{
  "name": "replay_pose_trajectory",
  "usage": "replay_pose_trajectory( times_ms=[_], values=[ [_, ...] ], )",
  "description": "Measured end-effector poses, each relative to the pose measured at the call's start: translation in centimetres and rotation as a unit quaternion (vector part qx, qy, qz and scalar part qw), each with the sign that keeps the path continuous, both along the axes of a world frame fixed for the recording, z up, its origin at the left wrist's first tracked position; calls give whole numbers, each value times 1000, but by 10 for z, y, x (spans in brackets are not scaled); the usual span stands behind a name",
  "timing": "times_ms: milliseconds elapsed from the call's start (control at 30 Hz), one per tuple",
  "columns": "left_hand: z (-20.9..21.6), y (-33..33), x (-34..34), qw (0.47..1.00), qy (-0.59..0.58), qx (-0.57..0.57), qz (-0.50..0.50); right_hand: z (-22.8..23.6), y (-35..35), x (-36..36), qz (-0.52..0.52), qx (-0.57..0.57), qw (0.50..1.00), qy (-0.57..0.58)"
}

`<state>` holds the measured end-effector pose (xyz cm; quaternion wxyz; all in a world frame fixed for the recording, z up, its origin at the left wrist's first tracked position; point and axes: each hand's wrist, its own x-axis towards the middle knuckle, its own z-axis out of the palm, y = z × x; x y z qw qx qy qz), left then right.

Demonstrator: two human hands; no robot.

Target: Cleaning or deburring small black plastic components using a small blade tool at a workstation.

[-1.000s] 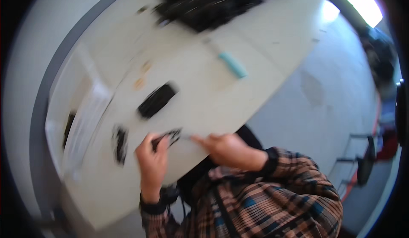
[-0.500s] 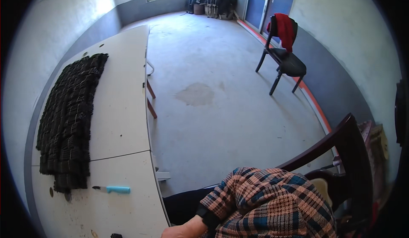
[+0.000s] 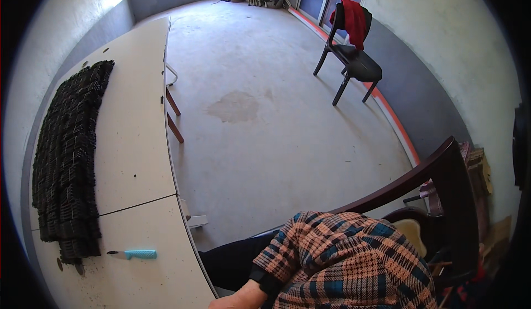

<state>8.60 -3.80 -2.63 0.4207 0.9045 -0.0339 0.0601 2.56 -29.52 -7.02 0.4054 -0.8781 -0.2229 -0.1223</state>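
Along the left side of the pale, smooth-topped table [image 3: 135, 126], a long pile of black, ridged pieces [image 3: 69, 159] stretches near to far. Just right of its near end lies the small knife with a turquoise handle and dark-tipped blade [image 3: 133, 254], its long axis running left to right, blade toward the pile, handle toward the table's right edge. Farther right and nearer, the bare right hand [image 3: 240, 299] is cut off, so its grip and the step in hand cannot be told; the left hand is out of view. Taking up the knife would call for a leftward reach.
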Motion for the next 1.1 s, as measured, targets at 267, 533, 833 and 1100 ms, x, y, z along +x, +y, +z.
replay_pose_trajectory(
  times_ms=[267,533,833,1100],
  values=[
    [8,34,-24,997,-65,50,1,-15,31,16,60,16,996,-66],
    [25,-19,-25,998,-25,37,34,-4,13,0,55,-42,998,4],
    [35,-25,-42,999,-29,-7,28,8,-1,-19,71,15,997,16],
    [38,-40,-24,995,23,-95,-8,25,-11,-15,64,-8,995,77]
  ],
)
